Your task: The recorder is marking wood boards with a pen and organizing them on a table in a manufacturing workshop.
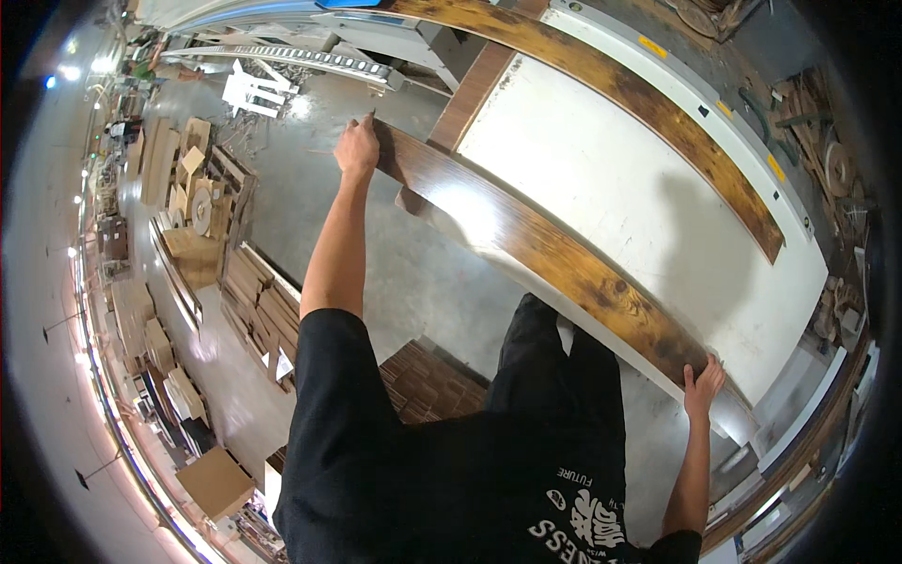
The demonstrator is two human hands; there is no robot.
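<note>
A long brown wooden plank (526,235) with a dark, mottled grain lies slantwise along the near edge of a white work surface (583,141). My left hand (358,147) is closed around the plank's far left end, which juts out past the surface. Near the plank's right end, my right hand (703,383) grips its edge, thumb on the near side. Across the white surface, a second plank (648,99) with a similar burnt-looking grain lies along the far side, touched by neither hand.
A pale metal rail (658,52) with orange labels borders the far side. Brown boards (258,310) and cardboard pieces (197,244) are piled on the floor at left. Close to my legs sits a stack of dark brown pieces (427,381). White scraps (254,89) lie beyond my left hand.
</note>
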